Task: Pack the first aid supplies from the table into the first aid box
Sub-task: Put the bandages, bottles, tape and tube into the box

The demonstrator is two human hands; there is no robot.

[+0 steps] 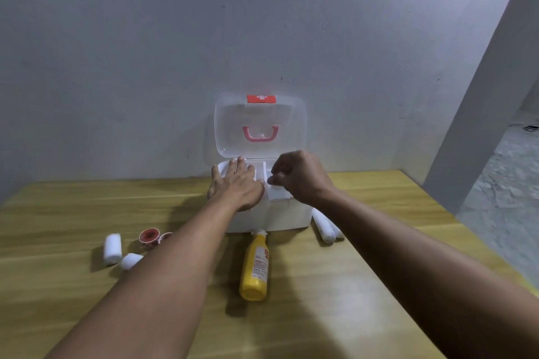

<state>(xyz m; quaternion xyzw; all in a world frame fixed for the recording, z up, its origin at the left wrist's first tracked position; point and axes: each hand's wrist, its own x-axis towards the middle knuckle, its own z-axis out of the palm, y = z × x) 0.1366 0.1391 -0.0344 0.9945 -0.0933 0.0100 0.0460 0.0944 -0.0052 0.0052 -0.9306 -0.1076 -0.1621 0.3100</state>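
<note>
Head view: I steady the first aid box (271,217) for packing.
Left hand (237,183) flat, fingers together, bracing the tray; right hand (300,176) curled at 3 o'clock (contents unclear).

Dim, soft picture — glare at top right, wide-angle bending at edges.

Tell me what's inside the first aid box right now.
The box is open and shows a white tray with dividers. The left hand lies flat over its left part, the right hand curls over the right. No supplies show inside, but the hands cover much of it.
</note>
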